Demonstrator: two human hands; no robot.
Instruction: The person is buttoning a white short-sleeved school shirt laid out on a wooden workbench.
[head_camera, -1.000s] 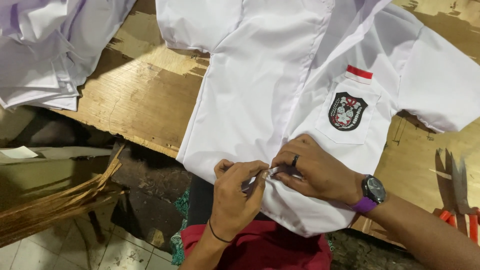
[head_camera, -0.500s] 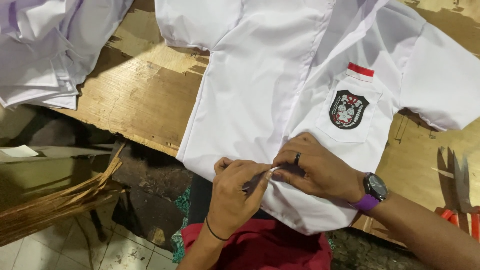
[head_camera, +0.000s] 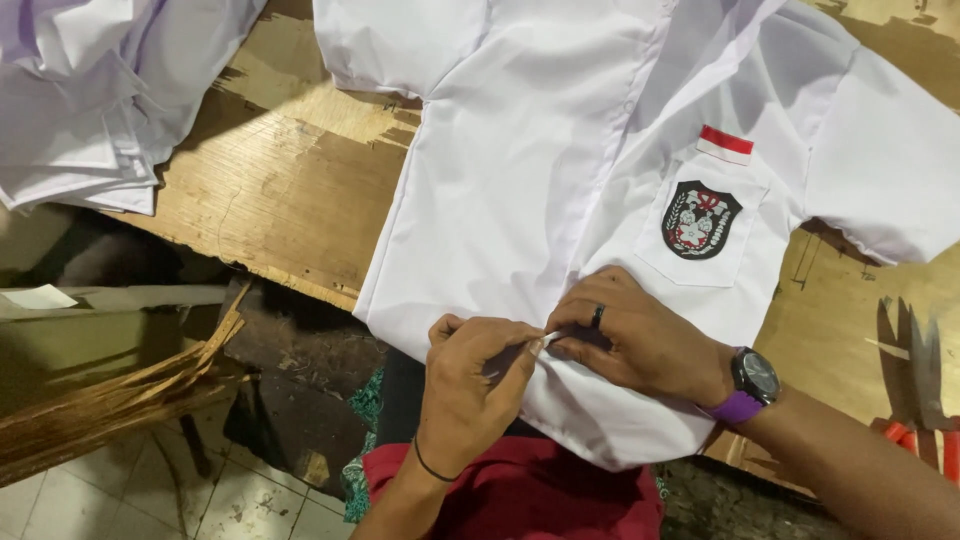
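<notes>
White shirt (head_camera: 520, 180) spread flat on the wooden worktop (head_camera: 290, 190), lower hem hanging over the near edge. Left hand (head_camera: 470, 390) and right hand (head_camera: 635, 340) met at the front placket near the hem, fingers (head_camera: 530, 345) pressed together, pinching the fabric (perhaps a small button or thread, too small to tell). Compared with a second ago: barely any shift, grip slightly tightened, work apparently mid-step. Scissors (head_camera: 915, 395) idle at right.

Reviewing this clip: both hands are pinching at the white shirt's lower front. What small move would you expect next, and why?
Probably a short pull by the left hand away from the right hand. Its fingertips pinch something small and pale at the front edge of the white shirt, while the right hand presses the cloth flat just beside it on the wooden table. What the pinched bit is, I cannot tell.
</notes>
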